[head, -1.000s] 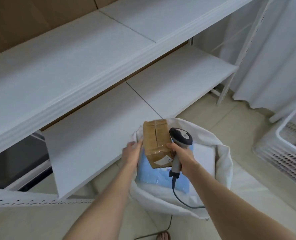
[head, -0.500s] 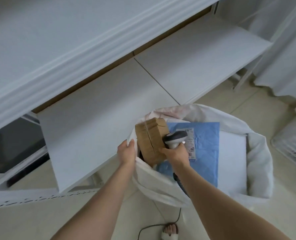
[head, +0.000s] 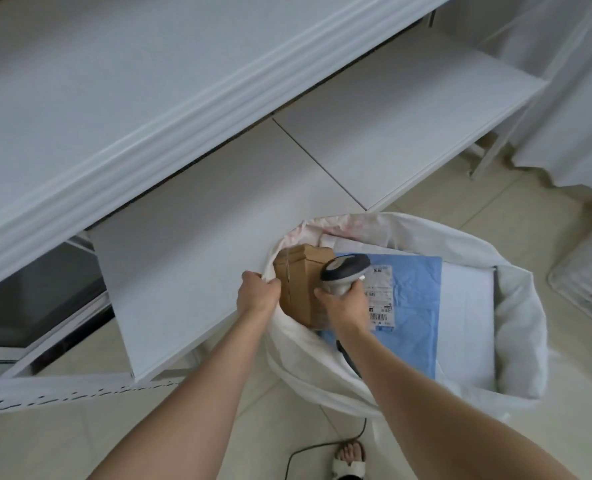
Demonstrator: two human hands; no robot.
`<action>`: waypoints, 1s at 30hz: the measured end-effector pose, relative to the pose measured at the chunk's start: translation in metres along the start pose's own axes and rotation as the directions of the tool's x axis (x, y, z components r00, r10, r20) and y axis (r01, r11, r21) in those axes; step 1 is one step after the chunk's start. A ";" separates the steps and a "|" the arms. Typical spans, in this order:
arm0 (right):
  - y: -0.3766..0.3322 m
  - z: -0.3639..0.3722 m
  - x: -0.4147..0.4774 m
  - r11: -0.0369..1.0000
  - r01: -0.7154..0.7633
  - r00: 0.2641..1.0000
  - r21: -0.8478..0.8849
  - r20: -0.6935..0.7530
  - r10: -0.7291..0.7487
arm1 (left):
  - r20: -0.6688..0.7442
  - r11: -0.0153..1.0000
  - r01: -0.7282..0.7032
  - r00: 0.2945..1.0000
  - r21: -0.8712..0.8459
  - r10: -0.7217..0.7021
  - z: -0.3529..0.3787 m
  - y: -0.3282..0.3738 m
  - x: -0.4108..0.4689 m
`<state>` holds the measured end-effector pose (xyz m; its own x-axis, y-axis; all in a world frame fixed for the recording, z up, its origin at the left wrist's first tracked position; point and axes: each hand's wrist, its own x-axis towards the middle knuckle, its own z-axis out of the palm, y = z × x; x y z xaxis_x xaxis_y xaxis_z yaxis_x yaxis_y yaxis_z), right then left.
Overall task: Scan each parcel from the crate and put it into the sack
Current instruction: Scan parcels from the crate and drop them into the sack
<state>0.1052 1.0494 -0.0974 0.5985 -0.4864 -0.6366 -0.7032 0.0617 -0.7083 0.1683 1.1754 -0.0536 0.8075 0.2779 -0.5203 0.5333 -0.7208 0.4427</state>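
The cardboard parcel (head: 303,285) now sits deeper in the sack (head: 519,306) than half a second ago, at its left rim. It stands on end between the hands, touching the right hand (head: 343,304), whose fingers curl round the barcode scanner (head: 346,271). The left hand (head: 258,294) grips the rim.

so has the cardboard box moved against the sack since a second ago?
Yes. The cardboard box, held with the scanner in the right hand, has gone down into the sack: its top reached the far rim earlier, now lies inside it.
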 end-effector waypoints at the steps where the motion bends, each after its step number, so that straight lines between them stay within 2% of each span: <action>1: -0.005 0.000 0.002 1.000 0.005 1.000 -0.016 0.001 -0.005 | 0.037 1.000 0.008 0.999 -0.022 -0.007 0.001 0.003 -0.001; 3: -0.009 0.005 0.005 0.996 -0.029 0.999 -0.081 0.044 0.032 | 0.072 0.996 -0.050 0.996 -0.072 0.055 0.006 0.007 -0.005; 6: 0.001 0.014 0.008 0.976 -0.143 0.988 -0.165 0.039 0.151 | -0.005 0.959 -0.090 0.996 -0.269 0.092 0.008 0.008 -0.009; 8: 0.008 0.019 0.009 0.967 -0.193 0.980 -0.164 0.026 0.200 | -0.040 0.941 -0.137 0.991 -0.309 0.132 0.007 0.006 -0.006; 12: 0.011 0.021 0.007 0.978 -0.196 0.972 -0.072 0.115 0.204 | -0.080 0.989 -0.095 0.993 -0.113 0.086 0.003 0.006 -0.002; 14: 0.012 0.013 0.001 0.984 -0.178 0.976 0.002 0.129 0.176 | -0.051 0.996 -0.082 0.995 0.047 0.084 -0.001 0.008 -0.006; 16: 0.010 -0.004 -0.004 0.986 -0.167 0.979 0.020 0.123 0.163 | -0.013 0.988 -0.069 0.997 0.135 0.071 -0.003 0.012 -0.013; 20: -0.004 -0.046 -0.016 0.981 -0.125 0.985 0.147 0.135 0.105 | 0.036 0.981 0.017 0.999 0.195 -0.025 -0.002 0.028 -0.038; 23: -0.017 -0.080 -0.028 0.978 -0.105 0.987 0.181 0.142 0.079 | 0.014 0.967 0.023 1.000 0.253 -0.028 -0.003 0.043 -0.061; 30: -0.041 -0.187 -0.062 0.934 -0.127 0.977 0.333 0.206 0.060 | 0.022 0.942 -0.152 0.988 0.298 0.152 -0.001 0.118 -0.133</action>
<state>0.0249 0.9142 0.0282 0.6216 -0.2918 -0.7269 -0.6052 0.4103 -0.6822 0.1244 1.0539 0.0692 0.8736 0.1510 -0.4627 0.3051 -0.9106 0.2787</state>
